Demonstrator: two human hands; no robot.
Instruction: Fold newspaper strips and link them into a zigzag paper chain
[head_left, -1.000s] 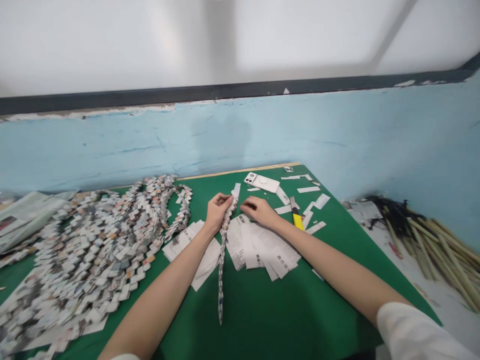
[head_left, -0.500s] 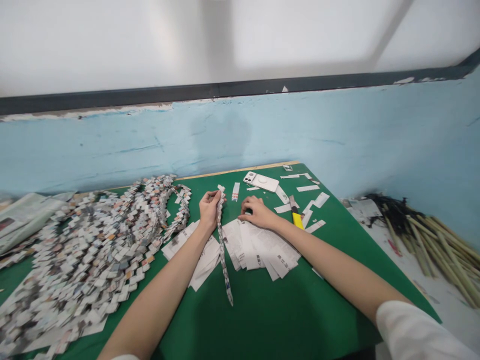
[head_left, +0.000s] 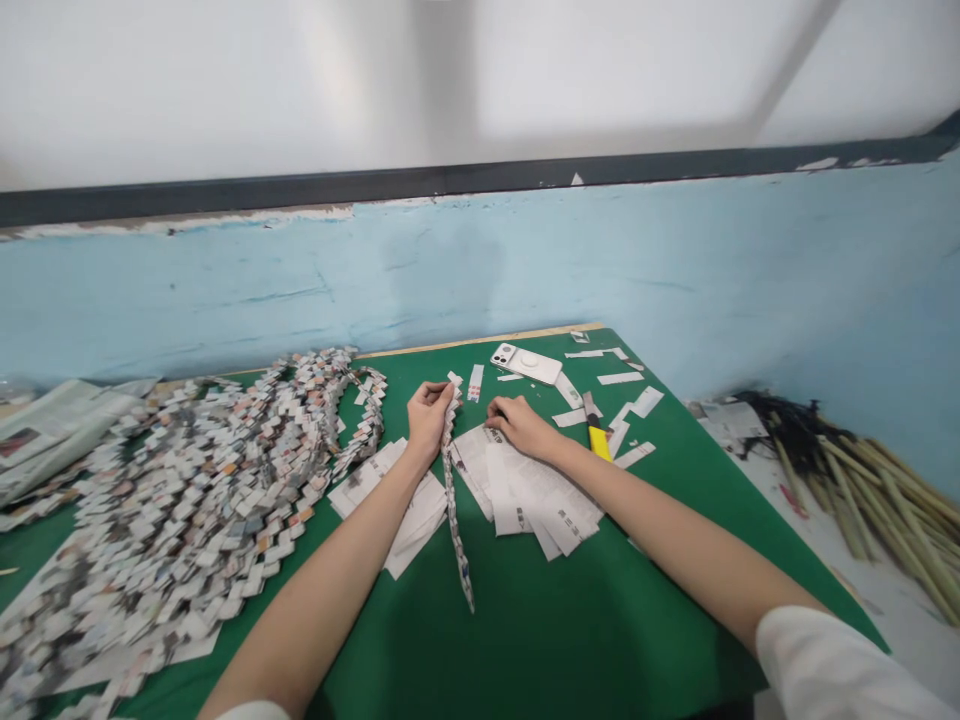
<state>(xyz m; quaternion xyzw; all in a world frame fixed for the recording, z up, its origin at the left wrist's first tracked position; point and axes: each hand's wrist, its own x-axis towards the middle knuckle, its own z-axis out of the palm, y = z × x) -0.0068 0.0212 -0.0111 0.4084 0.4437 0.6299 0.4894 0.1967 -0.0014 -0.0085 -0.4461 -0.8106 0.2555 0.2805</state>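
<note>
My left hand (head_left: pixel 429 414) is closed around the top end of a woven paper chain (head_left: pixel 456 520), which trails down over the green table (head_left: pixel 540 620) toward me. My right hand (head_left: pixel 521 424) rests with bent fingers on a fan of cut white paper strips (head_left: pixel 536 495), fingertips pinching at the top of the pile. A short loose strip (head_left: pixel 475 382) lies just beyond both hands.
A big heap of woven paper chains (head_left: pixel 187 490) covers the table's left side, with newspapers (head_left: pixel 52 425) behind it. A white phone (head_left: pixel 526 364), a yellow utility knife (head_left: pixel 596 430) and scattered strips (head_left: pixel 630 405) lie at the far right. Bamboo sticks (head_left: pixel 870 490) lie off the table's right edge.
My left hand drew the chain's top end away from my right hand, so the chain's tail shifted on the table. My right hand dropped onto the strip pile.
</note>
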